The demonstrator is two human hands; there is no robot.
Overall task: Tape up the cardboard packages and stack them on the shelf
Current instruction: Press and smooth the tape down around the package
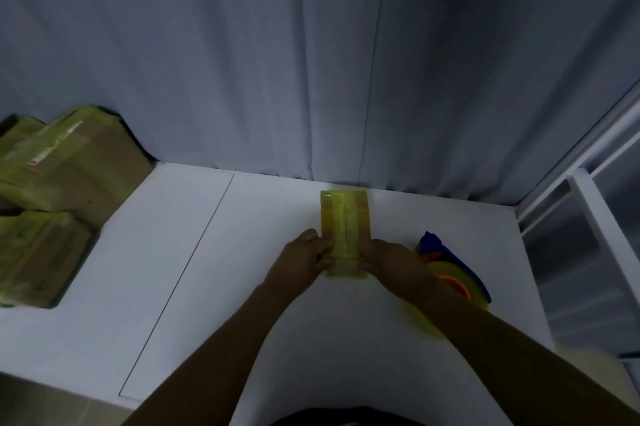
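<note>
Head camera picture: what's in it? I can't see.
The left hand and right hand hold a small package wrapped in yellow tape on a white table. A tape dispenser lies right of it; more taped packages sit piled at left.

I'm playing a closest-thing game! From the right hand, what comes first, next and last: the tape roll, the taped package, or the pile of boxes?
1. The taped package: the right hand holds it.
2. The tape roll: just right of the hand.
3. The pile of boxes: far left.
</note>
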